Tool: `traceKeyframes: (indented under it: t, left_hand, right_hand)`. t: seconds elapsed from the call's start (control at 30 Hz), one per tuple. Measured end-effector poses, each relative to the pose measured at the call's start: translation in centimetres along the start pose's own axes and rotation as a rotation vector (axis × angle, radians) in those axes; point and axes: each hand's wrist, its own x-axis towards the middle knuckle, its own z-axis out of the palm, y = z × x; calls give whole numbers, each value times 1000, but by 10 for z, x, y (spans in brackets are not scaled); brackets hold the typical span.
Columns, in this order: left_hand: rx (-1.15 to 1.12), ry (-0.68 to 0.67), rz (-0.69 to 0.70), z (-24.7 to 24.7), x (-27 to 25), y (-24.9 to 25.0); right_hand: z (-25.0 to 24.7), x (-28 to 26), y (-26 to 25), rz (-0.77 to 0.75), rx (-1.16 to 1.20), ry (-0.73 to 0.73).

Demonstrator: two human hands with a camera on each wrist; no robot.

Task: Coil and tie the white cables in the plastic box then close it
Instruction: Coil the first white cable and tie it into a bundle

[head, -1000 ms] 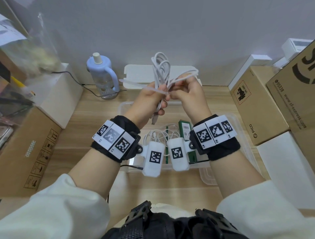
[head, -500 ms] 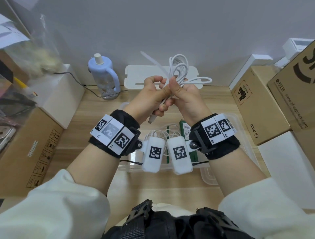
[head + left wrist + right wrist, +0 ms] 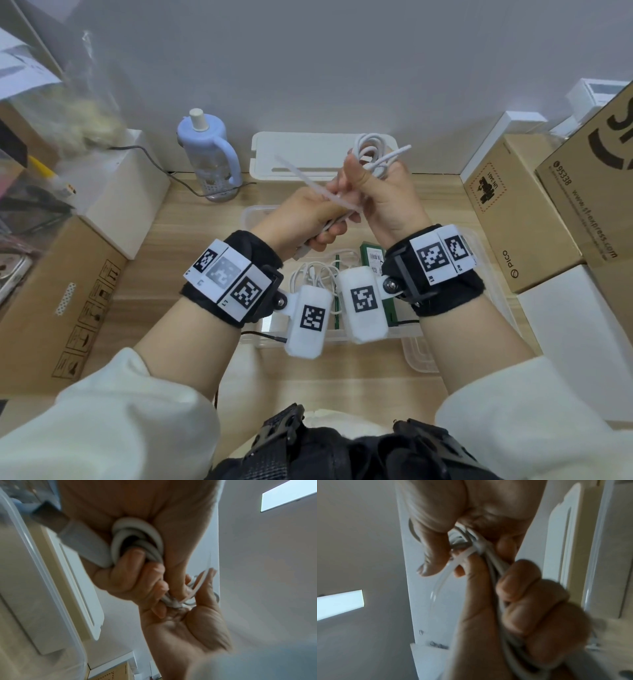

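One coiled white cable (image 3: pixel 371 156) (loops toward the frame's top) held in the right hand (image 3: pixel 387 195); left hand (image 3: pixel 301 219) grips one cable tie (image 3: pixel 308 181), slanting upper left.

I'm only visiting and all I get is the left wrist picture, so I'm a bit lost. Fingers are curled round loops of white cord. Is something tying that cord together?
Observer: Yes. The right wrist view shows a pale zip tie looped round the white cable, right where the two hands grip it: left hand low, right hand high.
Visitor: Is that the only cord to tidy?
Observer: No. The head view shows another loose cable lying in the open plastic box beneath the wrists.
Visitor: Anything else in there?
Observer: A green packet lies beside that cable.
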Motion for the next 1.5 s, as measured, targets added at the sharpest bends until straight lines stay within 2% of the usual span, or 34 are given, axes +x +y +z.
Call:
traceKeyframes:
  t: [0.13, 0.2, 0.33, 0.4, 0.47, 0.57, 0.73, 0.8, 0.9, 0.97, 1.17, 1.37, 1.5]
  left_hand:
    - [-73, 32, 28, 2, -1, 1]
    - [-61, 98, 61, 0, 0, 2]
    - [12, 293, 148, -5, 3, -1]
    - [69, 339, 156, -7, 4, -5]
    - [54, 337, 144, -9, 4, -9]
    - [57, 324, 116, -10, 5, -12]
    - [204, 337, 138, -7, 7, -18]
    - [188, 340, 132, -9, 8, -19]
    - [142, 320, 121, -11, 7, -15]
    - [146, 296, 137, -12, 5, -11]
    - [64, 178, 200, -18, 2, -9]
    - [-94, 50, 143, -24, -1, -5]
    - [-139, -64, 49, -31, -5, -4]
  right_hand:
    - [-2, 6, 0, 78, -3, -2]
    - [-3, 4, 0, 122, -69, -42]
    - [-6, -1, 2, 333, -188, -95]
    - [-7, -4, 2, 391, -221, -159]
    - [-7, -5, 2, 404, -227, -166]
    - [-8, -4, 7, 392, -250, -103]
    - [-3, -1, 10, 385, -443, -89]
    - [-1, 1, 12, 322, -526, -58]
    - [3, 1, 16, 179, -601, -2]
    - [3, 0, 16, 144, -584, 40]
    - [2, 0, 15, 139, -521, 96]
    - [-1, -1, 9, 110, -504, 109]
    - [0, -5, 3, 119, -432, 76]
